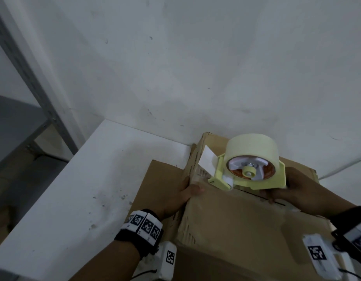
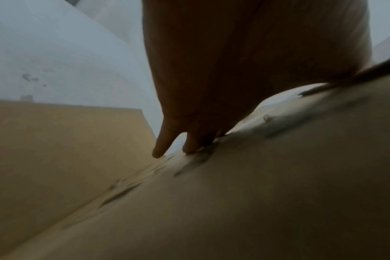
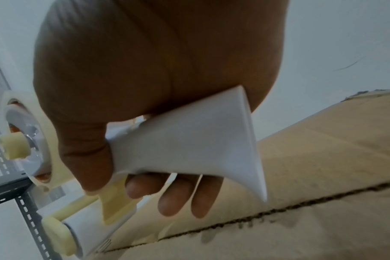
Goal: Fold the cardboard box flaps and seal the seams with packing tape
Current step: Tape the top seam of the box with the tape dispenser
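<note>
A cardboard box [image 1: 236,220] sits on the white desk [image 1: 74,189] at its far right, its far side close to the wall [image 1: 195,67]. The top flaps are folded shut and meet in a seam [image 3: 278,211] that runs left to right across the top in the head view; in the right wrist view it shows as a dark, ragged line between the two flaps. One side flap [image 1: 161,189] lies flat on the desk to the left of the box.

The right hand [image 1: 297,189] is wrapped around the white handle [image 3: 189,140] of a pale yellow tape dispenser [image 1: 250,175], thumb on one side and fingers [image 3: 174,198] curled under the other. The dispenser stands on the seam near the box's far left corner. Its long axis follows the seam: the roller end [image 1: 222,181] points left, the handle points right. The roll of packing tape [image 1: 252,151] stands on edge above the frame, its hub facing the person. A white label [image 1: 206,161] is stuck at the box's far left top edge, just beside the roller.

The left hand [image 1: 185,195] clasps the box's left top edge, thumb on the top flap, fingers [image 2: 163,146] straight down the left wall with their tips touching the cardboard. Both wrists wear bands with black and white markers [image 1: 145,224].
</note>
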